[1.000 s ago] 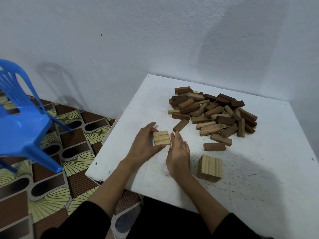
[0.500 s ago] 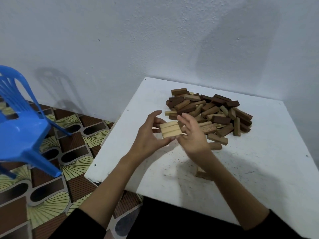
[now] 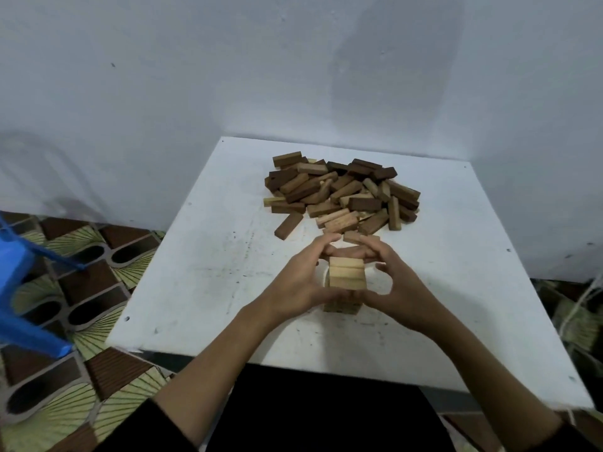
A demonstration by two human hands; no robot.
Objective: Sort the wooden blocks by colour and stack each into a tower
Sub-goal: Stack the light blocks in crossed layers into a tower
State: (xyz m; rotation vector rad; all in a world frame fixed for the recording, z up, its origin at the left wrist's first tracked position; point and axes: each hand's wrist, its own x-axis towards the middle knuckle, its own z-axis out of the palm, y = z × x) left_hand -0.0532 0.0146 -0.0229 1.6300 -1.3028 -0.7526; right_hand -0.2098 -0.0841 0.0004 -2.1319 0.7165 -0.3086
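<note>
Hands: left hand (image 3: 295,285) and right hand (image 3: 396,288) both cup the pale three-block layer (image 3: 346,272).
Layer: poised over the light tower (image 3: 342,306) on the table (image 3: 202,282).
Tip: lower level, corners squared.

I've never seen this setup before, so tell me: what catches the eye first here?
First, the two hands at the table's near middle: the left hand and right hand hold a layer of pale blocks over a short pale stack. Behind them, a jumbled pile of brown and dark blocks covers the far part of the white table. A blue chair stands at the left edge.
</note>
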